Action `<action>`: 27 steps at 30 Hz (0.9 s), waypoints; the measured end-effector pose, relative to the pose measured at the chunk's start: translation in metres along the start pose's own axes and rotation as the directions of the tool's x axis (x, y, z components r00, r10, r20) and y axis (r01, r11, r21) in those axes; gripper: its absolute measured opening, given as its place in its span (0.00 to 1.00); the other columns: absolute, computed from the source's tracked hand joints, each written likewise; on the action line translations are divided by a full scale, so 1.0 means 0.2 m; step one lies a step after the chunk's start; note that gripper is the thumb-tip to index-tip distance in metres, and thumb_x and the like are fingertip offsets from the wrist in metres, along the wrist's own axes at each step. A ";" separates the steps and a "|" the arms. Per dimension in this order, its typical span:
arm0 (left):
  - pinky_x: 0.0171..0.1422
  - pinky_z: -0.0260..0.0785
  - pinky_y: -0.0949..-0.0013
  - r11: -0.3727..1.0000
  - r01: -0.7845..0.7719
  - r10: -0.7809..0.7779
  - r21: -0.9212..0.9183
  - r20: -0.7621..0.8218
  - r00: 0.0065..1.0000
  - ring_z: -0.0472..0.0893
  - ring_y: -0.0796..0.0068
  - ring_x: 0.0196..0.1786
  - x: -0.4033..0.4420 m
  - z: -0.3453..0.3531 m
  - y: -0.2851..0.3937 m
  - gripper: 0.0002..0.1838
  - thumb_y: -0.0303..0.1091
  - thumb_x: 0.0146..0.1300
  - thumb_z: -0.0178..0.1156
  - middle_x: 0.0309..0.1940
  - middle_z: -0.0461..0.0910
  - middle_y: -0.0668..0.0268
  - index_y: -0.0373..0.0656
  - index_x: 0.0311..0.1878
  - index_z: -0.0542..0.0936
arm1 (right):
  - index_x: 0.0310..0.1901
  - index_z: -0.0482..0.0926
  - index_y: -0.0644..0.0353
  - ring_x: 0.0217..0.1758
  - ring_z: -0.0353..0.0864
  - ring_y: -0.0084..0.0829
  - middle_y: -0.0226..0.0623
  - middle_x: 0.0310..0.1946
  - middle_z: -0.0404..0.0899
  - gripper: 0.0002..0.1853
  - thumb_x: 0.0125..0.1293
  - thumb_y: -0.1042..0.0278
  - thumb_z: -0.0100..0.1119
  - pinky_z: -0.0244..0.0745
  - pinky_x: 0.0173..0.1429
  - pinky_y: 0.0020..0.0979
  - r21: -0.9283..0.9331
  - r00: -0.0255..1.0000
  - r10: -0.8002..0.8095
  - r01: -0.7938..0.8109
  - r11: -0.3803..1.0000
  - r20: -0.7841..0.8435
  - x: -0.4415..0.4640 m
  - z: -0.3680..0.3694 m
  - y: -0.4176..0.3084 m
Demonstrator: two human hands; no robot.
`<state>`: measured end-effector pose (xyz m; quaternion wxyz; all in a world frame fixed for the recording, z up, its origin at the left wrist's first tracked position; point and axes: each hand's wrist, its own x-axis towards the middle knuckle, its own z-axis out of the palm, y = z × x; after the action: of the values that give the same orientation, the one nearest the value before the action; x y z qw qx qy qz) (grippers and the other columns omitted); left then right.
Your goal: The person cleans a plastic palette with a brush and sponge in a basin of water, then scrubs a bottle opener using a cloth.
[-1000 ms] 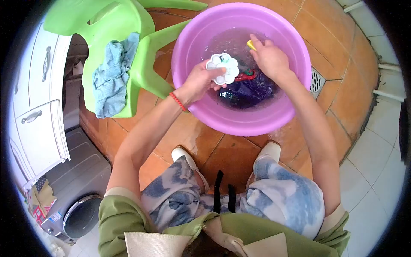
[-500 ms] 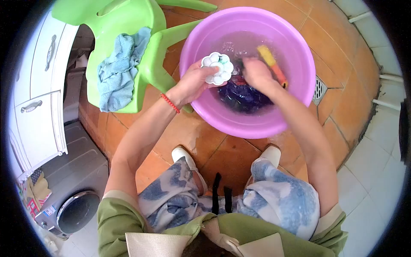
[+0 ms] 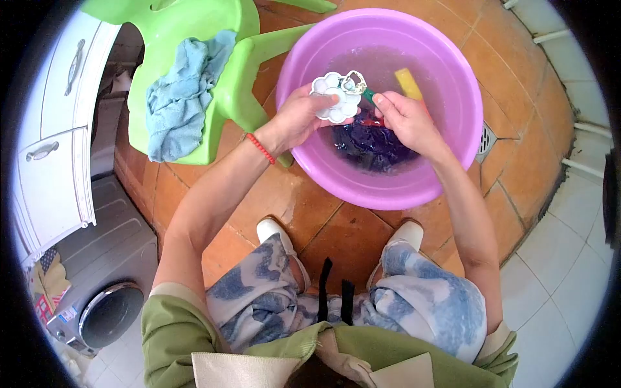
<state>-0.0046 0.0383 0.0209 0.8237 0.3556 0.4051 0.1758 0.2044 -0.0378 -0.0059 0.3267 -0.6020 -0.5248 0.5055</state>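
My left hand [image 3: 303, 115] grips a white flower-shaped palette [image 3: 336, 97] over the left side of a purple basin [image 3: 381, 194], thumb on its face. My right hand [image 3: 406, 119] is closed on the green handle [image 3: 369, 96] of a small tool. Its pale looped head [image 3: 353, 82] is at the palette's upper right edge. Cloudy water fills the basin, with dark purple cloth [image 3: 372, 147] in it. A yellow and orange-red object [image 3: 407, 83] lies in the water behind my right hand, which partly hides it.
A blue cloth [image 3: 184, 97] hangs over a green plastic chair [image 3: 242, 81] left of the basin. A floor drain [image 3: 485, 142] is at the basin's right. A grey washing machine [image 3: 107, 252] and white cabinet [image 3: 55, 187] stand at the left.
My right hand let go of the yellow object, reached into the water and came up holding the green-handled tool, now at the palette. My left hand still holds the palette.
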 end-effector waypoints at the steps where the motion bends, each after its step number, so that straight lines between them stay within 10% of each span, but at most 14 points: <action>1: 0.61 0.76 0.60 1.000 0.004 -0.004 0.007 -0.001 1.000 0.77 0.57 0.58 0.00 0.00 0.00 0.20 0.24 0.69 0.47 0.57 0.72 0.51 0.31 0.63 0.62 | 0.31 0.76 0.65 0.26 0.70 0.22 0.30 0.20 0.72 0.22 0.73 0.52 0.47 0.68 0.34 0.26 -0.039 1.000 0.007 -0.008 0.999 -0.015 0.01 0.00 0.00; 7: 0.60 0.76 0.61 1.000 -0.006 0.006 0.019 -0.007 1.000 0.78 0.57 0.55 0.00 -0.01 -0.01 0.20 0.24 0.69 0.47 0.56 0.73 0.51 0.31 0.62 0.63 | 0.29 0.76 0.64 0.22 0.68 0.21 0.26 0.15 0.68 0.24 0.73 0.50 0.47 0.66 0.30 0.26 -0.042 0.988 0.152 -0.153 0.987 -0.023 0.04 0.01 0.00; 13: 0.59 0.76 0.62 1.000 -0.012 0.011 -0.011 -0.046 0.999 0.78 0.60 0.56 0.00 0.01 0.00 0.19 0.25 0.69 0.49 0.55 0.74 0.54 0.32 0.61 0.64 | 0.42 0.73 0.65 0.29 0.75 0.20 0.32 0.27 0.77 0.18 0.75 0.56 0.43 0.70 0.33 0.23 0.445 0.949 0.088 -0.221 0.868 0.302 0.02 0.00 0.03; 27: 0.63 0.74 0.57 0.998 -0.051 0.048 -0.041 -0.080 0.996 0.77 0.55 0.58 0.02 0.00 -0.03 0.22 0.19 0.66 0.46 0.58 0.71 0.50 0.33 0.64 0.60 | 0.66 0.59 0.67 0.57 0.75 0.36 0.47 0.52 0.72 0.25 0.66 0.79 0.45 0.70 0.62 0.34 0.585 0.959 0.163 -0.270 0.765 0.230 0.06 0.03 0.07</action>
<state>-0.0020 0.0375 0.0147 0.8100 0.3404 0.4245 0.2188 0.2014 -0.0297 -0.0235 0.3981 -0.4767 -0.2852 0.7300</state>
